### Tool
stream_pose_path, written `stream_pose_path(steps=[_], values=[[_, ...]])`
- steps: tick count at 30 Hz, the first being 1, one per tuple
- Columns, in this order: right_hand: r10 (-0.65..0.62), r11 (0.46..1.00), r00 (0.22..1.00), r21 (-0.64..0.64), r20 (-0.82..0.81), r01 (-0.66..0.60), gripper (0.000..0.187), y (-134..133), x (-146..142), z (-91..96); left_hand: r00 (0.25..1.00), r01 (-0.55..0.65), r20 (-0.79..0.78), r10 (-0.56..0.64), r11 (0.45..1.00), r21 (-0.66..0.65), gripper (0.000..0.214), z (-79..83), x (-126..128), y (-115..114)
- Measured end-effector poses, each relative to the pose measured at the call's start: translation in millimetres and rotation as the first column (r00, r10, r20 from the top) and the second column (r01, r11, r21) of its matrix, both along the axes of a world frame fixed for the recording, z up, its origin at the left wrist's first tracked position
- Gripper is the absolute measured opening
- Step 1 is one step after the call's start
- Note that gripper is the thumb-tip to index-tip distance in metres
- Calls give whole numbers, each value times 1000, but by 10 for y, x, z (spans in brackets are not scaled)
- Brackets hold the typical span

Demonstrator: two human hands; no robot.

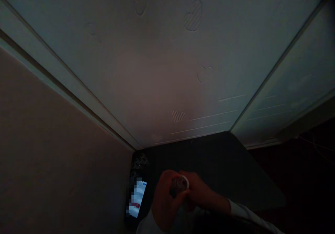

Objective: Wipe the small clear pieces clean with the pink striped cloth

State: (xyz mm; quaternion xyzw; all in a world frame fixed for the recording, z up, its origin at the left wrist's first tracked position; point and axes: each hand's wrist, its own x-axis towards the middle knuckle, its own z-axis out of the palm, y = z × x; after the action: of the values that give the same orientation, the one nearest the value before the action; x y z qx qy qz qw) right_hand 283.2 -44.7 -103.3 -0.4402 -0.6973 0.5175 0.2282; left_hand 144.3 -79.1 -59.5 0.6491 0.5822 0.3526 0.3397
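The scene is very dark. My left hand [163, 199] and my right hand [201, 192] meet low in the middle of the head view, both curled around a small round object with a pale rim [180, 184]; what it is I cannot make out. Both wrists wear light sleeves. The hands hover over a dark tabletop [222, 164]. A lit phone [138, 198] lies just left of my left hand, its screen glowing.
A pale wall with embossed hearts [193, 15] rises behind the table. A plain wall [52, 157] stands at the left and a light panel [293, 98] at the right. Small dim items [140, 161] sit at the table's back-left corner.
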Motion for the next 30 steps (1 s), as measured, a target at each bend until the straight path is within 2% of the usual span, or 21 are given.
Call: stream_pose_path(steps=[6,9,14,19,22,26,30], values=[[31,999,999,-32,-21,-32,11,8,6,-103,998,66,-9,-65,987,144,29,-61,-11,-39],[77,996,995,-46,-68,-80,13,9,1,-122,995,97,-24,-94,980,173,30,-54,-9,-51],[138,987,985,-64,-105,-145,14,4,5,-93,989,137,-67,-129,984,117,32,-13,4,-65],[81,993,996,-81,-29,-83,11,5,52,-157,978,193,-88,-189,980,51,28,41,43,-57],[57,995,998,-82,18,-55,16,27,92,-212,976,206,-73,-204,978,23,30,55,61,-58],[127,992,979,-7,158,-128,10,74,113,-260,980,196,-22,-196,981,-7,30,38,54,-64],[183,982,973,20,142,-188,17,97,110,-268,976,215,27,-214,977,-7,27,23,34,-68]])
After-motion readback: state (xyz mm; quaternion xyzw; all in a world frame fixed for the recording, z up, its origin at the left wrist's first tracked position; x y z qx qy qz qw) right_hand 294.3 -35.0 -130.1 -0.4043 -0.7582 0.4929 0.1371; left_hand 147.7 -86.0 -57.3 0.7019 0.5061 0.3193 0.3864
